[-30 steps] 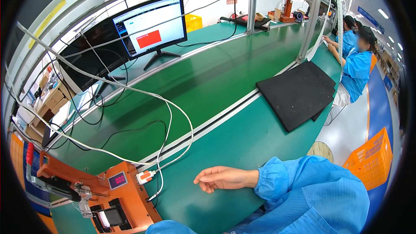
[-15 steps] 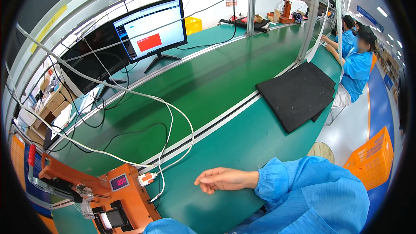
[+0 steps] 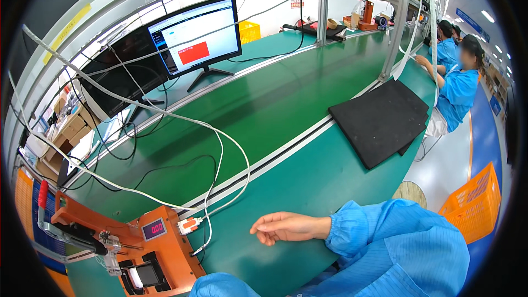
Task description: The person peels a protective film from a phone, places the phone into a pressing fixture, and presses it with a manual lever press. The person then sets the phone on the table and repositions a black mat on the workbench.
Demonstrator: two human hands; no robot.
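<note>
My right hand (image 3: 290,227) hovers over or rests on the green bench; I cannot tell which. Its fingers are loosely bent, and it holds nothing. A blue sleeve (image 3: 352,231) covers that arm. Only the blue left sleeve (image 3: 223,287) shows at the bottom edge, so my left hand is out of sight. Left of my right hand stands an orange test fixture (image 3: 175,250) with a lit red digital display (image 3: 154,229). A small dark block with a white side (image 3: 147,275) sits in its black holder. The fixture's red-handled lever (image 3: 43,193) points up.
White cables (image 3: 242,165) loop across the bench to a white plug (image 3: 190,225). Black flat pads (image 3: 379,124) lie at the right. Behind are a lit monitor (image 3: 192,38) and a dark one (image 3: 124,71). An orange crate (image 3: 474,203) and co-workers (image 3: 459,91) are farther right.
The whole view has shifted slightly, so things appear a little farther right. My right hand keeps nearly the same pose, and the fixture looks unchanged.
</note>
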